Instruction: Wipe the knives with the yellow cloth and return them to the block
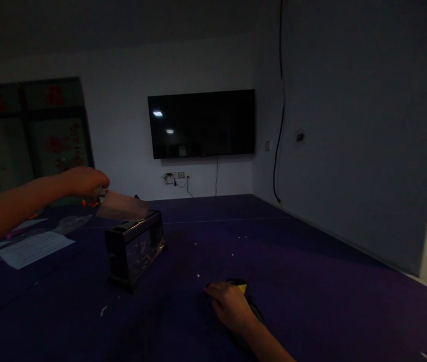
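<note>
Here, the left hand [85, 181] pinches a flat sheet [123, 206] by one end and holds it just above the box [134, 249]. The box stands on the tabletop [311, 281], at ten o'clock from the right hand [228, 304]. That hand lies over a yellow-black thing [241, 287]; I cannot tell whether it grips it. Papers [32, 249] lie at nine o'clock of the box, and a TV [202, 123] hangs at twelve.

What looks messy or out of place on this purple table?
Pale specks lie scattered on the table between the black box and the right hand, like crumbs. Nothing else stands out.
</note>
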`<state>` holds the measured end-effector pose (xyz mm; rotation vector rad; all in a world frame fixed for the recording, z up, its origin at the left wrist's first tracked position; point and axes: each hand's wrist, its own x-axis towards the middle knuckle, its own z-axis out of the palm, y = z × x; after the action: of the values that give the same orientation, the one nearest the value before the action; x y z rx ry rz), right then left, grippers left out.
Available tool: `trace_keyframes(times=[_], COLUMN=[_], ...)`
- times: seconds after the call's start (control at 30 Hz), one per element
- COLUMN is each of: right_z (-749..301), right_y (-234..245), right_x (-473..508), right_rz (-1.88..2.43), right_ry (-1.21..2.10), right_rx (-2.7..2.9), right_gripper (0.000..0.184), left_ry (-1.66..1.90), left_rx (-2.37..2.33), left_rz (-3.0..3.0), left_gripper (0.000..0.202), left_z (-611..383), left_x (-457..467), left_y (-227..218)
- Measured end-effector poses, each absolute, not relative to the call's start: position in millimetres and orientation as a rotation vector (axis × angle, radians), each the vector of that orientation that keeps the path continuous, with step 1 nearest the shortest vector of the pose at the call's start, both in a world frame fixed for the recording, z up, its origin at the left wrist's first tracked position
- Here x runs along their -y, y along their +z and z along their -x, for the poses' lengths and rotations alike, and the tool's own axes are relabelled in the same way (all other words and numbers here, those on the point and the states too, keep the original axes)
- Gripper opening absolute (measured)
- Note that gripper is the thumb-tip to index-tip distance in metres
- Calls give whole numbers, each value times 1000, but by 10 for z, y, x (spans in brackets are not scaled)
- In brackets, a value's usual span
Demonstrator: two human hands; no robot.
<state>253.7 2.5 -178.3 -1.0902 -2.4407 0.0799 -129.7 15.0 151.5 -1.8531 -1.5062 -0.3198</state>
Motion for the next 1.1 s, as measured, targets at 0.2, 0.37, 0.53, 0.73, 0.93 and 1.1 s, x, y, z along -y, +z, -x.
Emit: trace_keyframes(times=[0.2, 0.37, 0.53, 0.73, 0.93, 1.1], right_z=[-2538, -2529, -2507, -2502, -2522, -2522], right_y=[-1837, -1897, -1885, -1848, -1870, -1877], right_x=[-46, -91, -104, -72, -72, -90], right_rz=[1076, 1107, 1107, 1121, 1095, 1078], right_ry=[60, 4, 15, 33, 7, 17], right_rx=[2430, 2447, 2485, 2491, 2449, 2444], right_gripper=[36, 30, 33, 33, 34, 34], left_ry=[195, 299, 317, 297, 255, 221], left_rx=[1252, 1061, 930, 861, 840, 839], left_rz=[1737, 1646, 1647, 1709, 1806, 1874], left_gripper=[21, 27, 25, 31, 31, 30], left_z=[1060, 901, 766, 653, 587, 596], left_x=[-352, -699, -1005, -1294, -1528, -1613], left_y=[1531, 1521, 1415, 995, 521, 343])
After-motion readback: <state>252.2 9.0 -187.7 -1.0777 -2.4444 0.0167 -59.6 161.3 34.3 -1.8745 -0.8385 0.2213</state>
